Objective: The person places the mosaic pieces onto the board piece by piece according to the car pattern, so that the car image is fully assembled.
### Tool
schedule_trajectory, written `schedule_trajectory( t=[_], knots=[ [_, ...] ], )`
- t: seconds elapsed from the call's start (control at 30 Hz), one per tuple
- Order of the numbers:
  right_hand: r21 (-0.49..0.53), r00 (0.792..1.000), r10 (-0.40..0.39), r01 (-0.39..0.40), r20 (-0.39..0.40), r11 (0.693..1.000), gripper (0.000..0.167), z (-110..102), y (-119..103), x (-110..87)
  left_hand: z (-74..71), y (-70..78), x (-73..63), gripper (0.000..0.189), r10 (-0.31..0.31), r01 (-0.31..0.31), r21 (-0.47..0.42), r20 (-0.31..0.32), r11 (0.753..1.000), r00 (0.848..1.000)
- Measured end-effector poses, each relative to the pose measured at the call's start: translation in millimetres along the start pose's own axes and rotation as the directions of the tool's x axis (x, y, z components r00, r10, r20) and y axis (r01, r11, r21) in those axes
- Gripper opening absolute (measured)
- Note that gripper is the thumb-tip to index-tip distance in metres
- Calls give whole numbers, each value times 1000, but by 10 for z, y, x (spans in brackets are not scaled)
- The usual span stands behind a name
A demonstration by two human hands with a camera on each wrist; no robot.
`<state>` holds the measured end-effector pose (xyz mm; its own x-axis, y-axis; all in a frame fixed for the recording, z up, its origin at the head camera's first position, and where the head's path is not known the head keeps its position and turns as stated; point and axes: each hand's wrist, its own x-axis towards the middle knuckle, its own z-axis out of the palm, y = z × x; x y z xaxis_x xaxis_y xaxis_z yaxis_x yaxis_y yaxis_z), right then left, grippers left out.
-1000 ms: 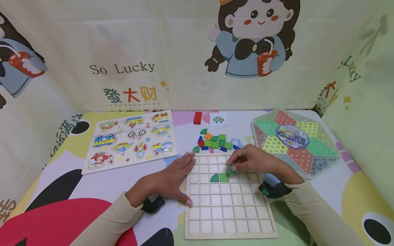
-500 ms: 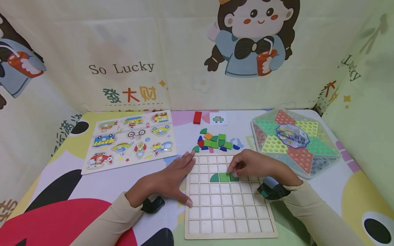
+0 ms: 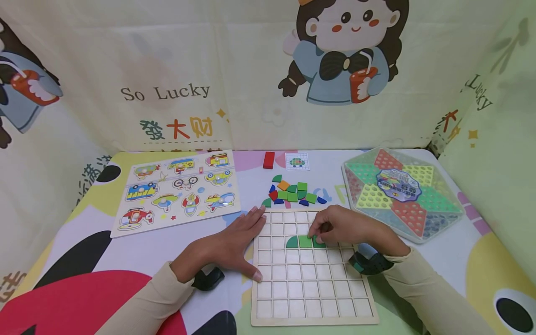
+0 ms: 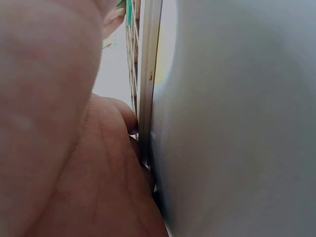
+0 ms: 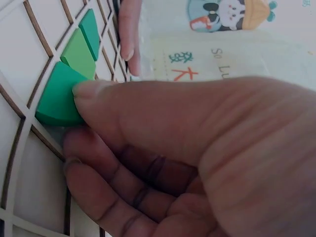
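A wooden grid board (image 3: 314, 302) lies on the table. In one of its upper rows sit a dark green quarter-circle block (image 3: 292, 242) and, beside it, a light green square block (image 3: 305, 241). My right hand (image 3: 347, 225) pinches another dark green quarter-circle block (image 5: 59, 96) at the cell right of the square; thumb and curled fingers are at its edge, and the head view shows it partly covered. My left hand (image 3: 228, 246) rests with straight, spread fingers along the board's left edge. In the left wrist view, its palm and the board's side (image 4: 149, 74) appear close up.
Several loose coloured blocks (image 3: 292, 196) lie just beyond the board. Behind them are a red block (image 3: 269, 160) and a small pattern card (image 3: 297, 162). A vehicle puzzle board (image 3: 176, 190) stands to the left, a hexagonal game box (image 3: 402, 193) to the right.
My right hand has brought the dark green quarter-circle block slightly down toward me into the cell beside the square. Over the last half second it has barely moved. The left hand stays put.
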<state>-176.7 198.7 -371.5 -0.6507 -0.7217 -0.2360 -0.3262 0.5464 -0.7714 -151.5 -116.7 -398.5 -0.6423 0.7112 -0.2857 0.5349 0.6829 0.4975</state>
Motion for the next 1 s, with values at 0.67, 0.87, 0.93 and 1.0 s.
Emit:
schedule_trajectory(
  t=[0.67, 0.87, 0.93, 1.0],
  knots=[
    [-26, 999, -25, 24, -25, 999, 11, -24, 22, 69, -41, -8, -14, 126, 2, -2, 4, -12, 1000, 1000],
    [29, 999, -48, 48, -23, 998, 12, -62, 94, 69, -30, 3, -11, 126, -9, 9, -9, -8, 1000, 1000],
    [31, 998, -55, 56, -32, 998, 12, -64, 118, 65, -16, 8, -14, 126, -10, 10, -15, -5, 1000, 1000],
    [17, 995, -70, 72, -69, 997, 12, -63, 137, 58, -3, 14, -17, 126, -13, 13, -14, -1, 1000, 1000]
  ],
)
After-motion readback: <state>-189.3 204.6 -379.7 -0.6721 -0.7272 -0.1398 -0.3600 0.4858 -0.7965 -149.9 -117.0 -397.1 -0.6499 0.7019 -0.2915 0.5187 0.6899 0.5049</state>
